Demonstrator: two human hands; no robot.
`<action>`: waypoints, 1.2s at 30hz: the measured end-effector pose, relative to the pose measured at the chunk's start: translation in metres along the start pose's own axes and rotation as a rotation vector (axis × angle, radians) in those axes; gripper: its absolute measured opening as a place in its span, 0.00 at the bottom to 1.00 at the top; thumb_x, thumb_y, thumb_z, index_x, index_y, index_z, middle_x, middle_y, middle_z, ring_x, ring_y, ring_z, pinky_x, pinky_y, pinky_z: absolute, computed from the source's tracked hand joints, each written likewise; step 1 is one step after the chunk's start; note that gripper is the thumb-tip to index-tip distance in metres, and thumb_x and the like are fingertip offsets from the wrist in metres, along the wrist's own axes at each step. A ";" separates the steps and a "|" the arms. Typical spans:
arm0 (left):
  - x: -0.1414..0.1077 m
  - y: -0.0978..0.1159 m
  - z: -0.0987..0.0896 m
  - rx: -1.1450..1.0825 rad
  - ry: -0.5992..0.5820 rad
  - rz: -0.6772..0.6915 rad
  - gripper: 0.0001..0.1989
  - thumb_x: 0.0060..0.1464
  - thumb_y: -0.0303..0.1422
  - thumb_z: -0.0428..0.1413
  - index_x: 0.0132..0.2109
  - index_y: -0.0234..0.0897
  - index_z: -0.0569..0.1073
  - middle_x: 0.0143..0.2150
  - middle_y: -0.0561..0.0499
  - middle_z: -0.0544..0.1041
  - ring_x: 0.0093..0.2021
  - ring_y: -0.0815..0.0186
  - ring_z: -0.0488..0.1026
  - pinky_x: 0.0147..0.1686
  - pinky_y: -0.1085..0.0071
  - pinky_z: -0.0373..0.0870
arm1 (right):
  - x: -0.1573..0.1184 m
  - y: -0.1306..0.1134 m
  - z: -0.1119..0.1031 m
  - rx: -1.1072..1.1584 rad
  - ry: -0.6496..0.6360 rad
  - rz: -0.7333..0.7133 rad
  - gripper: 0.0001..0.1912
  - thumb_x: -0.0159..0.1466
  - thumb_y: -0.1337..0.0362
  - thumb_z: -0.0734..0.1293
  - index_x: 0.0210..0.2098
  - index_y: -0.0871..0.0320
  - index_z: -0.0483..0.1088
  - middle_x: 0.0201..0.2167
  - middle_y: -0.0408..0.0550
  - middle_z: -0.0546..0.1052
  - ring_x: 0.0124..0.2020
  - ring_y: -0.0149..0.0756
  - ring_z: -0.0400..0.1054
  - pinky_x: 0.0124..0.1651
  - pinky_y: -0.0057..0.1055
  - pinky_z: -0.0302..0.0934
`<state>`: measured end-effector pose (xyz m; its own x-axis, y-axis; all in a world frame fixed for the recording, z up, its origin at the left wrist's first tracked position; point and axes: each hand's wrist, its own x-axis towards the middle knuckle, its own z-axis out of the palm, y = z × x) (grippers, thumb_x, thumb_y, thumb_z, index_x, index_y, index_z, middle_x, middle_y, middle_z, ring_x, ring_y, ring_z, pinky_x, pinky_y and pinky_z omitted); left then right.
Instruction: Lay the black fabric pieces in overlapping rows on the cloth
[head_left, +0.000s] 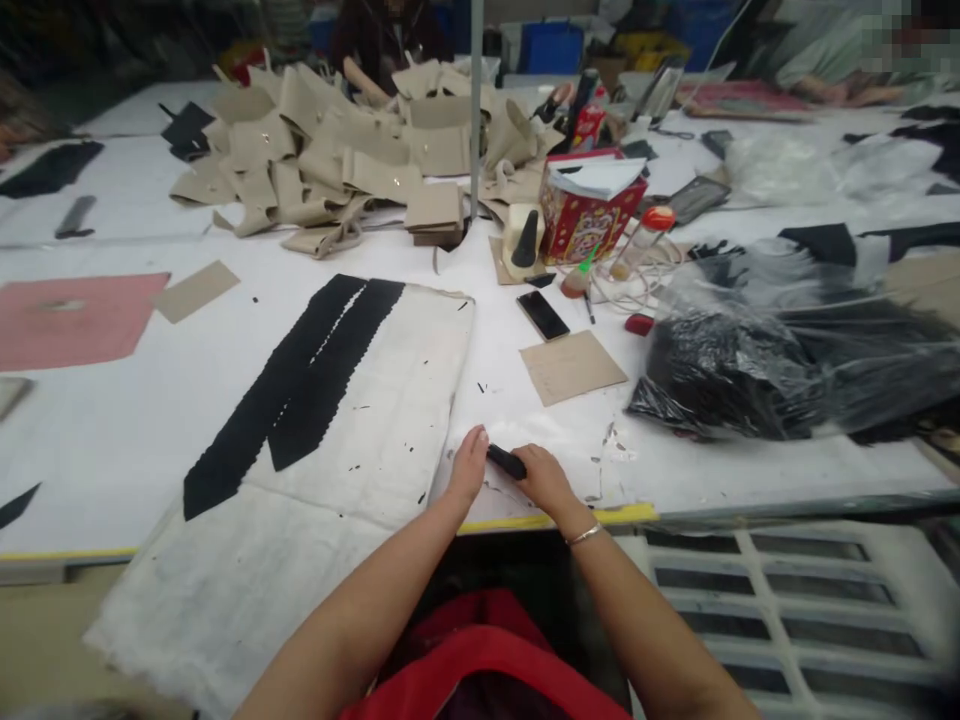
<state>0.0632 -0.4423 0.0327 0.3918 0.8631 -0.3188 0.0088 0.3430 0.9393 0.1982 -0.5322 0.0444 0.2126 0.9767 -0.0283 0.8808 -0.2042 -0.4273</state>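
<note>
A short black piece (507, 461) spans the gap between my two hands, just above the table's near edge. My right hand (545, 478) is closed on its right end. My left hand (469, 466) has its fingers pressed together at the left end; what exactly the fingertips pinch is too small to tell. Left of my hands, black strips with jagged edges (300, 390) lie side by side on a white cloth pad (405, 400), which hangs over the front edge. Beyond my hands rests a beige card (574, 368).
A clear plastic bag of black pieces (750, 350) lies at right. Behind the card are a phone (543, 315), a red box (592, 205) and a tape dispenser (523, 243). Tan pieces (322, 140) are heaped at the back, near a metal pole (476, 110). Other people sit across the table.
</note>
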 end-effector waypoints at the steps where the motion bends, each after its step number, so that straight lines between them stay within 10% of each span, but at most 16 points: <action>1: 0.004 -0.005 0.001 0.054 0.006 0.037 0.21 0.51 0.45 0.52 0.46 0.36 0.70 0.51 0.44 0.70 0.55 0.60 0.62 0.57 0.63 0.51 | 0.000 0.007 0.007 0.022 0.009 0.004 0.12 0.55 0.66 0.64 0.40 0.59 0.67 0.35 0.50 0.70 0.39 0.39 0.63 0.43 0.34 0.57; 14: 0.022 -0.025 0.041 0.252 -0.151 0.209 0.20 0.56 0.41 0.46 0.52 0.37 0.68 0.52 0.45 0.70 0.54 0.60 0.62 0.58 0.63 0.51 | 0.011 0.048 0.033 0.218 0.208 -0.050 0.25 0.56 0.54 0.64 0.49 0.59 0.61 0.45 0.55 0.68 0.49 0.44 0.59 0.51 0.43 0.54; 26: 0.013 -0.027 0.036 0.261 -0.121 0.198 0.25 0.51 0.45 0.52 0.53 0.38 0.67 0.56 0.45 0.65 0.59 0.57 0.56 0.62 0.63 0.38 | 0.008 0.050 0.025 0.146 0.073 -0.094 0.13 0.58 0.59 0.62 0.41 0.58 0.69 0.40 0.52 0.70 0.43 0.42 0.59 0.46 0.38 0.50; 36: 0.006 -0.012 0.034 0.432 -0.372 0.170 0.30 0.33 0.36 0.66 0.48 0.40 0.71 0.54 0.44 0.67 0.61 0.53 0.53 0.61 0.57 0.31 | 0.018 0.055 0.012 0.155 -0.061 -0.088 0.13 0.53 0.73 0.63 0.38 0.59 0.69 0.37 0.50 0.70 0.41 0.39 0.60 0.44 0.34 0.54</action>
<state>0.0962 -0.4539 0.0243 0.7157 0.6781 -0.1673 0.2612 -0.0377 0.9646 0.2451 -0.5249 0.0096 0.1074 0.9935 -0.0368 0.8183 -0.1094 -0.5644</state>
